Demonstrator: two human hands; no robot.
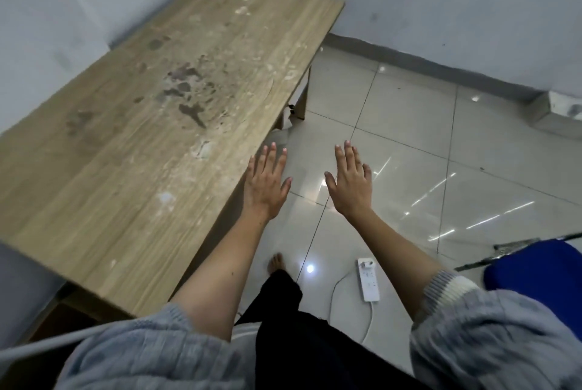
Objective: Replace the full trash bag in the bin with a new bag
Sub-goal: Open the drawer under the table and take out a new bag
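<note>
My left hand (266, 183) is stretched out flat, palm down, fingers apart, over the right edge of the wooden table. My right hand (349, 183) is held out beside it over the floor, also flat and holding nothing. No bin and no trash bag show in this view.
A stained wooden table (151, 125) stands against the wall at the left. The tiled floor (425, 144) stretches to the right. A white power strip (368, 279) with its cable lies by my bare foot (275, 263). A blue object (535, 266) sits at the right edge.
</note>
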